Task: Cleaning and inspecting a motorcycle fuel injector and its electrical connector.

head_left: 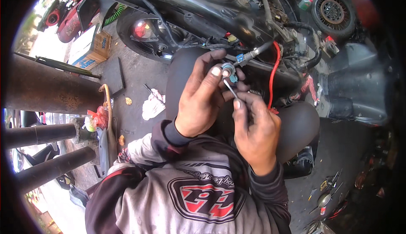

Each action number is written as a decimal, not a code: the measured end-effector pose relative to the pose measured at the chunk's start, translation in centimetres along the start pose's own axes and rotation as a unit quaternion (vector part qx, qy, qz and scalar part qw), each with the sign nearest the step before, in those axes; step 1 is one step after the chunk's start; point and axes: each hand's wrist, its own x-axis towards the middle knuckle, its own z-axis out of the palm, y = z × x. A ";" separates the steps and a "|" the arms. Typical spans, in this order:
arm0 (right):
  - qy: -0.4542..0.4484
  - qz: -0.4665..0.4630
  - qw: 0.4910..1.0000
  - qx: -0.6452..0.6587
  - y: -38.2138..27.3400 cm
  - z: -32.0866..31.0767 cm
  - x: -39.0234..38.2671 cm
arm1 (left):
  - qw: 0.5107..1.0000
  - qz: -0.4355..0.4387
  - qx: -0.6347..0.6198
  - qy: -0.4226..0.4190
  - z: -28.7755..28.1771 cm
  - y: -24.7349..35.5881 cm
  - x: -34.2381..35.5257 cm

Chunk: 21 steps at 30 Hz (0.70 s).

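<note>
My left hand (198,101) is closed round a small round metal fitting with a blue-green plastic piece (233,78), its thumb pressing on the top. A grey hose (259,51) with a blue tag runs from the fitting up toward the motorcycle (220,12). Pinched between thumb and fingers of my right hand (258,128) is a thin pale rod-like tool (231,88), whose upper tip is at or very near the fitting. Whether the tip touches it, I cannot tell. Fingers hide part of the fitting and the tool's lower end.
The motorcycle's wheel (148,33) and a red hose (275,71) lie close beyond my hands. On the floor are a white rag (153,107), a cardboard box (89,48) and scattered tools (325,198). A loose wheel (333,12) and a dark panel (357,84) stand right.
</note>
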 end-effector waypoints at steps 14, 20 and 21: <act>0.195 0.248 0.735 0.601 1.7 -3.9 -5.8 | 0.989 -0.117 -0.048 0.081 0.5 2.1 3.1; -0.123 0.179 0.770 0.600 2.3 0.2 -11.2 | 0.986 -0.155 -0.046 0.048 0.4 2.4 2.8; -0.128 0.144 0.801 0.567 2.6 -0.1 -11.6 | 0.984 -0.156 -0.082 0.028 0.3 2.4 3.0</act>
